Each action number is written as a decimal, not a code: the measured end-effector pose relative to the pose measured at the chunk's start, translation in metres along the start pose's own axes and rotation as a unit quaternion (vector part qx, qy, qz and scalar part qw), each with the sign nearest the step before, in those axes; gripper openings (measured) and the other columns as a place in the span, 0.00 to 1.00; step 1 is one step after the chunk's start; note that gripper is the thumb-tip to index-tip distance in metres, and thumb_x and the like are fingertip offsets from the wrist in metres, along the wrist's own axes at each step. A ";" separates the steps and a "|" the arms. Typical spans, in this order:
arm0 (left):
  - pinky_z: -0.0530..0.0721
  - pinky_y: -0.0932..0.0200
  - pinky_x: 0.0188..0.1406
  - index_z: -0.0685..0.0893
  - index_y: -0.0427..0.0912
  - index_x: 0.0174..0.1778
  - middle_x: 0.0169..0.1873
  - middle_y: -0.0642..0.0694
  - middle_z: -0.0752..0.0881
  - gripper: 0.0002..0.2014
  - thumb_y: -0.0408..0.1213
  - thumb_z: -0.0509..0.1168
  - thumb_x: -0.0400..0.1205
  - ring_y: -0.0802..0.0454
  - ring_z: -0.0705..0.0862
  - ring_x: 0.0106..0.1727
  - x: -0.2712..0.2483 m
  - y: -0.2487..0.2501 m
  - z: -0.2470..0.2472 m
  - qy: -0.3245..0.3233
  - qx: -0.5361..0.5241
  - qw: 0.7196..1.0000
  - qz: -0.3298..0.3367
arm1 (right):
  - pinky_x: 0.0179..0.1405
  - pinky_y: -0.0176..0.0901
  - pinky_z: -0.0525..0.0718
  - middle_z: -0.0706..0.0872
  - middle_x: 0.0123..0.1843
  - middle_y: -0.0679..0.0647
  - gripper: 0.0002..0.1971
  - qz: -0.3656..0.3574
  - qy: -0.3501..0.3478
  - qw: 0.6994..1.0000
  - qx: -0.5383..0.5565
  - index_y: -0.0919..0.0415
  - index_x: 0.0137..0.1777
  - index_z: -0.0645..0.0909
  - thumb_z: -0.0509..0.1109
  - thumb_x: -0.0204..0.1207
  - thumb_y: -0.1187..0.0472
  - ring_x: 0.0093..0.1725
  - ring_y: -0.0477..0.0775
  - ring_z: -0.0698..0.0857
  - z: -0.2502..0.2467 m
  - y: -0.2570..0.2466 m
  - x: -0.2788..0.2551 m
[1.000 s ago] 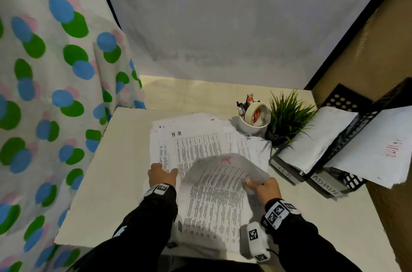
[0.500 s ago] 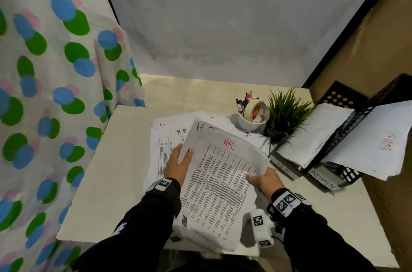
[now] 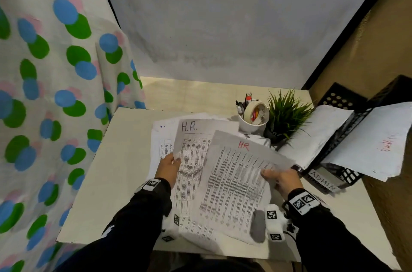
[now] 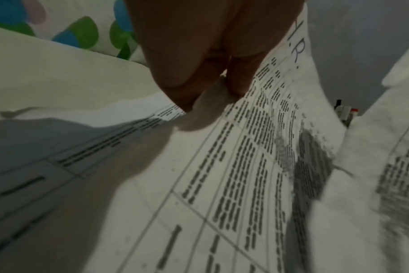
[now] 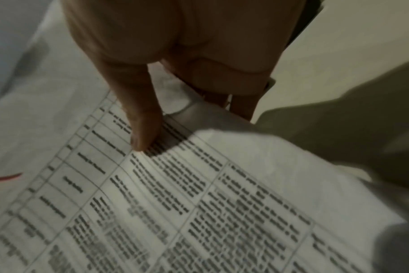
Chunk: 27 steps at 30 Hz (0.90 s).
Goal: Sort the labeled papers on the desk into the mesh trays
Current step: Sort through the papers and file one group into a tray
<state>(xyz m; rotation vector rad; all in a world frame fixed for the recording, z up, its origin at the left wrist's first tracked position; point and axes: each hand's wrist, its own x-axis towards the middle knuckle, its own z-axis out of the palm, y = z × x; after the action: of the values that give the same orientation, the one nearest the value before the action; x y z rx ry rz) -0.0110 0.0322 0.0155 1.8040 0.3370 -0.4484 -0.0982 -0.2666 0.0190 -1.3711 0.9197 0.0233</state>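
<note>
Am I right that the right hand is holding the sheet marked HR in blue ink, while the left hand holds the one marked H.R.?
Not quite: the head view shows the right hand pinching the sheet marked HR in red ink, not blue. The left hand does hold the sheet marked H.R..
</note>
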 end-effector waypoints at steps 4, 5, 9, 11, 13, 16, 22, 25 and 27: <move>0.78 0.51 0.58 0.83 0.45 0.57 0.51 0.42 0.86 0.23 0.18 0.53 0.77 0.42 0.81 0.57 -0.006 0.009 0.013 -0.084 -0.042 0.995 -0.024 | 0.43 0.48 0.85 0.89 0.28 0.56 0.07 0.005 -0.073 0.997 0.013 0.68 0.32 0.84 0.77 0.61 0.78 0.38 0.63 0.84 0.021 -0.011 -0.012; 0.80 0.53 0.52 0.84 0.44 0.51 0.45 0.42 0.87 0.22 0.17 0.52 0.76 0.41 0.82 0.53 -0.008 0.013 0.018 -0.103 -0.048 0.993 -0.034 | 0.49 0.52 0.85 0.91 0.32 0.57 0.08 0.006 -0.077 0.997 0.016 0.66 0.33 0.88 0.81 0.56 0.74 0.42 0.66 0.87 0.025 -0.010 -0.009; 0.77 0.60 0.44 0.85 0.29 0.51 0.39 0.42 0.83 0.15 0.19 0.54 0.77 0.47 0.81 0.40 -0.001 0.019 0.024 -0.081 -0.007 0.993 -0.086 | 0.59 0.61 0.83 0.90 0.43 0.64 0.23 0.018 -0.046 0.998 0.040 0.70 0.55 0.80 0.75 0.59 0.83 0.46 0.66 0.87 0.037 -0.013 -0.007; 0.77 0.57 0.49 0.81 0.27 0.59 0.45 0.38 0.81 0.16 0.26 0.56 0.78 0.46 0.80 0.46 0.005 0.017 0.022 -0.030 -0.001 0.994 -0.103 | 0.60 0.63 0.83 0.87 0.51 0.66 0.30 0.023 -0.043 0.998 0.039 0.68 0.62 0.75 0.72 0.60 0.87 0.50 0.67 0.86 0.037 -0.011 -0.007; 0.77 0.52 0.60 0.77 0.29 0.66 0.58 0.31 0.82 0.19 0.35 0.53 0.83 0.39 0.81 0.60 0.012 0.013 0.019 0.054 0.041 0.990 -0.120 | 0.64 0.66 0.80 0.88 0.55 0.65 0.31 0.033 -0.056 0.998 0.027 0.64 0.60 0.79 0.70 0.58 0.87 0.56 0.69 0.85 0.034 -0.004 -0.007; 0.74 0.46 0.68 0.72 0.29 0.69 0.68 0.30 0.77 0.24 0.44 0.53 0.84 0.34 0.76 0.69 0.015 0.009 0.020 0.137 0.122 0.971 -0.155 | 0.54 0.56 0.87 0.88 0.50 0.66 0.18 0.072 -0.068 0.995 0.011 0.72 0.49 0.81 0.67 0.62 0.87 0.53 0.68 0.86 0.033 -0.005 -0.024; 0.78 0.49 0.55 0.72 0.33 0.62 0.51 0.34 0.83 0.17 0.32 0.64 0.79 0.36 0.83 0.52 0.008 0.012 0.034 0.070 0.104 0.974 -0.187 | 0.41 0.44 0.81 0.81 0.53 0.69 0.19 0.102 -0.058 0.990 0.077 0.76 0.52 0.78 0.60 0.64 0.89 0.50 0.66 0.83 0.036 0.007 -0.038; 0.79 0.51 0.52 0.81 0.32 0.51 0.51 0.40 0.82 0.08 0.27 0.59 0.80 0.38 0.82 0.52 0.008 0.008 0.035 0.026 0.126 0.985 -0.111 | 0.46 0.49 0.80 0.81 0.53 0.69 0.18 0.102 -0.053 0.988 0.104 0.74 0.48 0.78 0.61 0.61 0.90 0.50 0.66 0.82 0.037 0.013 -0.040; 0.76 0.54 0.44 0.79 0.37 0.36 0.41 0.37 0.82 0.07 0.28 0.59 0.80 0.44 0.80 0.41 0.005 0.005 0.031 0.019 0.108 0.992 -0.070 | 0.40 0.43 0.80 0.81 0.45 0.65 0.15 0.091 -0.058 0.991 0.082 0.75 0.47 0.78 0.62 0.63 0.88 0.43 0.61 0.82 0.033 0.009 -0.042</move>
<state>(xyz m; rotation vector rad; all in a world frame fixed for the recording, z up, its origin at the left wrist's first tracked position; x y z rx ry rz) -0.0083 0.0009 0.0094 2.0096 0.4568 -0.5672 -0.1127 -0.2168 0.0330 -1.1183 0.9257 0.1621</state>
